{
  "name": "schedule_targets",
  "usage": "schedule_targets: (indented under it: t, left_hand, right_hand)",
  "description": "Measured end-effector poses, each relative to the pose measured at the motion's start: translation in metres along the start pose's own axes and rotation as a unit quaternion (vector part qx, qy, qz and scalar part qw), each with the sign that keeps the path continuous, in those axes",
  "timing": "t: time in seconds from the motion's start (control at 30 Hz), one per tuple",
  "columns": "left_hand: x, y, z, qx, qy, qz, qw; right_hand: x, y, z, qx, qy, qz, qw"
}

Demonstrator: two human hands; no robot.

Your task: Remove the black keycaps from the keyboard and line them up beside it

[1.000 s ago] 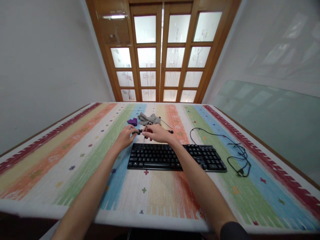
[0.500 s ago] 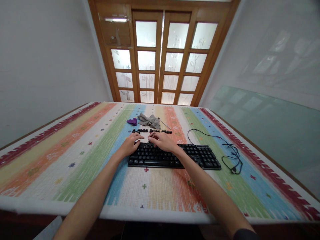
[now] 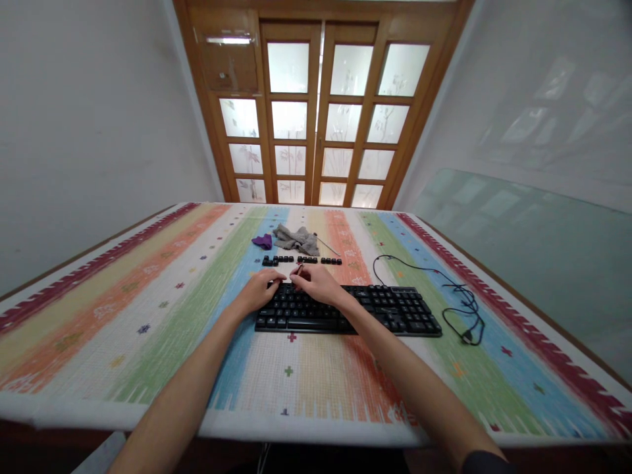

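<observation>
1. While both hands were out over the loose keys (image 3: 330, 261) a second ago, they are now at the far edge of the keyboard (image 3: 395, 303), towards its left end.

2. The left hand (image 3: 261, 289) has its thumb and fingers bent in towards each other, closer than half a second ago. Whether they hold anything cannot be told.

3. The right hand (image 3: 316, 282) is pinched on a small dark thing (image 3: 300, 268), too small to identify. The two hands are near each other but apart.

4. With this shift, the work seems to centre on the keyboard rather than the row beyond it, which now shows in short groups. Whether any key is being fitted or removed stays hidden under the fingers.

5. The keyboard lies flat on the striped cloth (image 3: 197, 296), its cable (image 3: 461, 309) looped off to the right.

6. Beyond the loose keys lie a grey rag (image 3: 296, 240), a purple rag (image 3: 262, 241) and a thin rod (image 3: 328, 246).
</observation>
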State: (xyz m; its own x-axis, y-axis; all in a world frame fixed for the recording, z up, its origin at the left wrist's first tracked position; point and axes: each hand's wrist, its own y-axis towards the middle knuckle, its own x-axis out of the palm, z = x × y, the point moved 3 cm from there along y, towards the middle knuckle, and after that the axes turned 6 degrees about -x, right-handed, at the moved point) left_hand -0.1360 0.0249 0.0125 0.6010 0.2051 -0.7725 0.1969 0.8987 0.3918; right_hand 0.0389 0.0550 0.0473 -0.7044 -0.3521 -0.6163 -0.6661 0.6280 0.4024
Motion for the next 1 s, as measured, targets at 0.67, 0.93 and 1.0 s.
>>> schedule_targets:
  t: [0.67,0.93,1.0]
  left_hand:
    - [-0.002,-0.002,0.006,0.01,-0.008,-0.03,0.999]
    - [-0.002,-0.002,0.011,-0.001,0.011,-0.045,0.999]
    - [-0.002,-0.003,0.011,-0.003,0.01,-0.049,0.999]
  right_hand:
    - [0.003,0.036,-0.004,-0.002,-0.142,-0.057,0.988]
    - [0.006,0.036,0.014,0.043,-0.039,-0.026,0.998]
    - [0.007,0.036,0.021,0.068,-0.008,-0.028,0.997]
